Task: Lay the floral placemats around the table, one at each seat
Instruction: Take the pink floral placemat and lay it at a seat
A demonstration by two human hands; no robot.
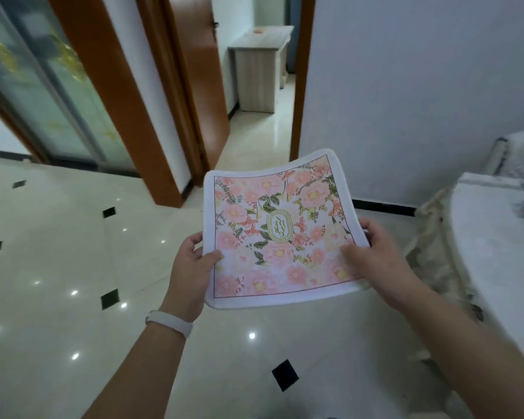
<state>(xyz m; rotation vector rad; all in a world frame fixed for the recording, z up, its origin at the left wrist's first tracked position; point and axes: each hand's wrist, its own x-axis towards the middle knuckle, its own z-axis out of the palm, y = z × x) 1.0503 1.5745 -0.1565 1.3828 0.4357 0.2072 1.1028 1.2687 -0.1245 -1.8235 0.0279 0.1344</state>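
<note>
Head view: nearest, two bare forearms reaching forward over a glossy cream tiled floor [58, 267] with small black diamond insets, a white wristband [169, 322] on the left wrist. Left hand [191, 264] pinching the left edge of a floral placemat [280, 229], thumb on top, fingers curled beneath. Right hand [368, 252] pinching the right edge likewise, thumb across the printed face. Placemat held in the air, roughly level, slightly bowed, pink blossoms and green leaves around a gold oval emblem, white border. To the right, the edge of a table [496, 243] under a pale, fringed cloth, possibly with another mat on it, too blurred to tell. Farther off, an open doorway [260, 86] with brown frame and a light wooden cabinet [259, 74] beyond; frosted glass sliding doors [37, 86] at left.
</note>
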